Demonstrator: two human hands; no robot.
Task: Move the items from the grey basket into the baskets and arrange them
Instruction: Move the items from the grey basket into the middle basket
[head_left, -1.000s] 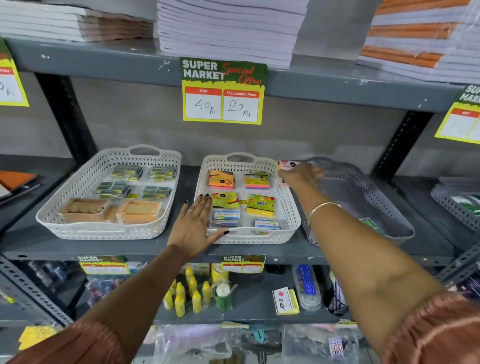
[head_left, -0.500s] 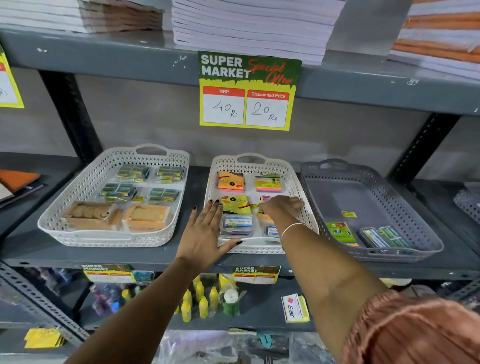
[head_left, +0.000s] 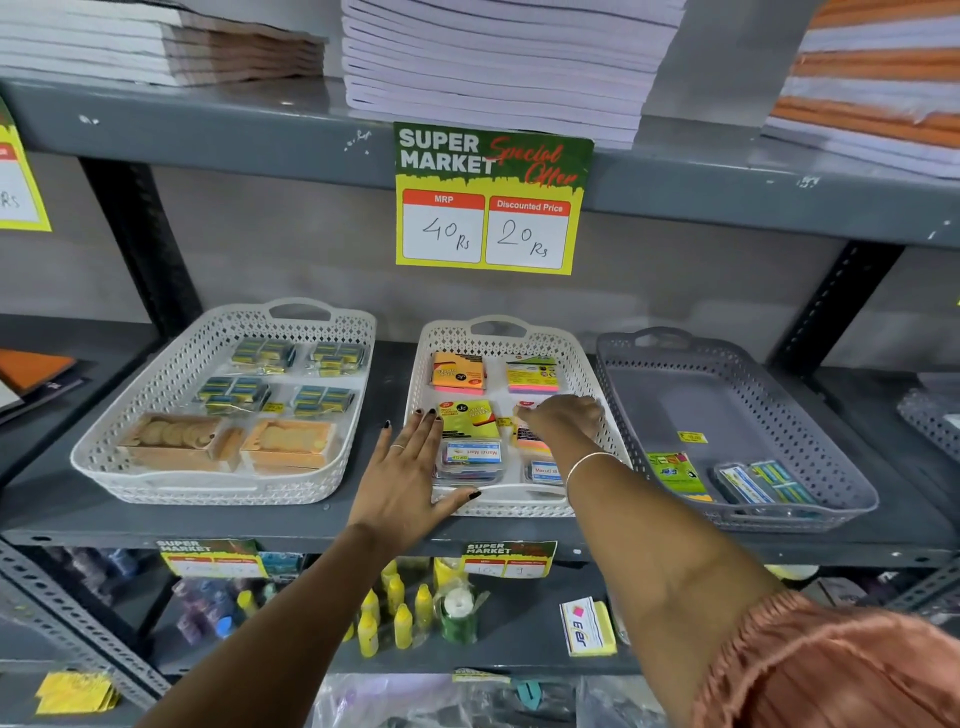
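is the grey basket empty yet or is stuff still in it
Not empty. The grey basket still holds a green packet and a clear-wrapped pack at its near end, plus a small yellow tag; the rest is bare.

Soft, even light falls from above and in front, bright on the price sign (head_left: 491, 200) at 12 o'clock, with no glare. Under the middle shelf (head_left: 208, 525), towards 6 o'clock, things sit in dim shadow. Wide-angle bending curves the shelf edges at 3 and 9 o'clock, and the near sleeve (head_left: 831, 670) at 5 o'clock looks soft.
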